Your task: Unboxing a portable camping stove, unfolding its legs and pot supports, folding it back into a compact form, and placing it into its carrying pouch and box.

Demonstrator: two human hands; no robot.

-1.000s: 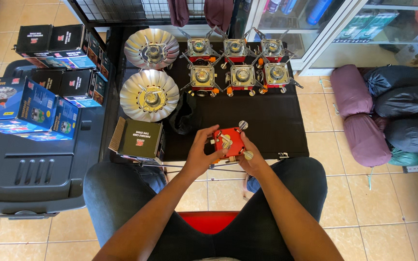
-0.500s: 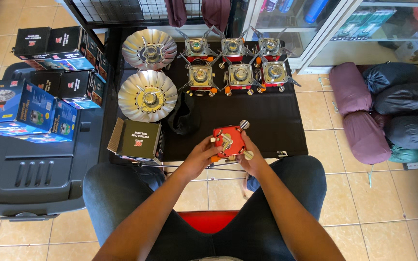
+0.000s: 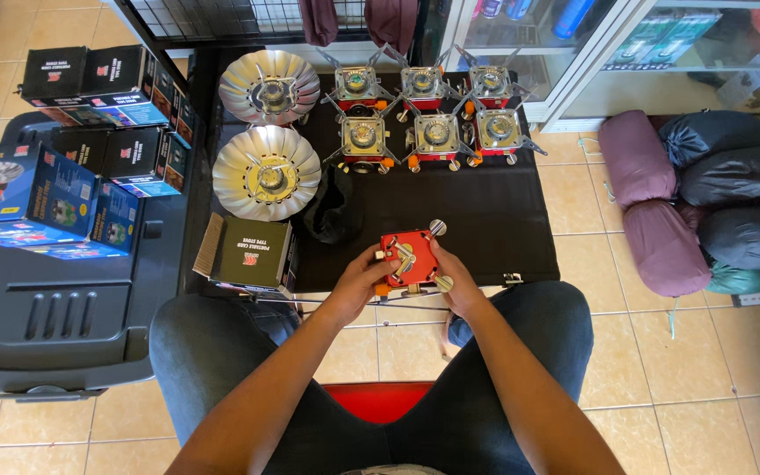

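I hold a small red folding camp stove (image 3: 408, 258) with its underside up, over the near edge of a black mat (image 3: 494, 211). My left hand (image 3: 358, 283) grips its left side. My right hand (image 3: 459, 280) grips its right side, by a round metal foot (image 3: 443, 283). Another round foot (image 3: 437, 227) sticks up at the stove's top right. On the far part of the mat stand several unfolded stoves (image 3: 434, 132) in two rows, and to their left two stoves with silver petal-shaped windshields (image 3: 266, 172).
A dark open carton (image 3: 252, 252) lies by my left knee. Black and blue product boxes (image 3: 98, 97) are stacked on a dark plastic crate (image 3: 54, 317) at left. Rolled sleeping bags (image 3: 661, 211) lie at right. A glass cabinet (image 3: 626, 44) stands behind.
The stove has turned a little in my hands. The hands stay at the mat's near edge.
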